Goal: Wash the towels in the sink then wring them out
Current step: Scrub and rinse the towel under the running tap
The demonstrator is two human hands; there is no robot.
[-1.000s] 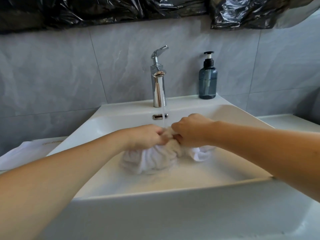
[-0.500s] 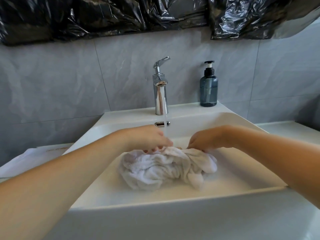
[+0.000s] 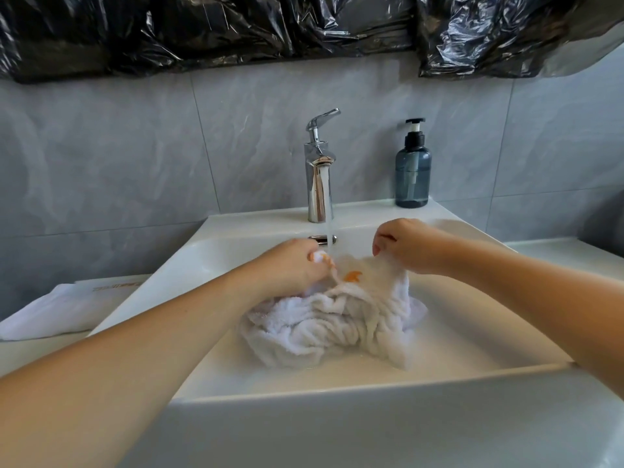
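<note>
A wet white towel lies bunched in the white sink, with an orange stain on the stretch held up near the top. My left hand grips the towel's left side and my right hand pinches its right side, spreading the stained part between them. Water runs from the chrome faucet onto the towel just left of the stain.
A blue-grey soap pump bottle stands on the sink's back ledge at the right. A folded white towel lies on the counter to the left. Grey tiles and black plastic sheeting fill the wall behind.
My hands have moved apart and lifted a stretch of the towel under the water, baring the orange stain. Before, they were pressed together on the bunched towel.
</note>
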